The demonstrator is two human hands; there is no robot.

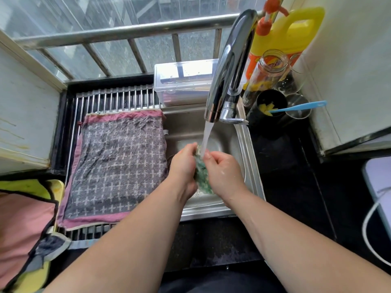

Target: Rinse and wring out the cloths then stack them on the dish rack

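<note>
Over the steel sink (249, 157), my left hand (184, 166) and my right hand (223, 173) grip a small bunched green cloth (202, 176) between them. Water runs from the chrome tap (228, 66) onto the top of the cloth and my fingers. Most of the cloth is hidden by my hands. A grey cloth with a pale cross pattern and pink border (116, 166) lies spread flat on the metal roll-up dish rack (114, 98) left of the sink.
A clear lidded box (182, 81) stands behind the sink. A yellow detergent jug (285, 37), a jar, glasses and a black cup with a blue brush (300, 106) crowd the right back corner. Pink and yellow cloths (23, 229) lie at the left.
</note>
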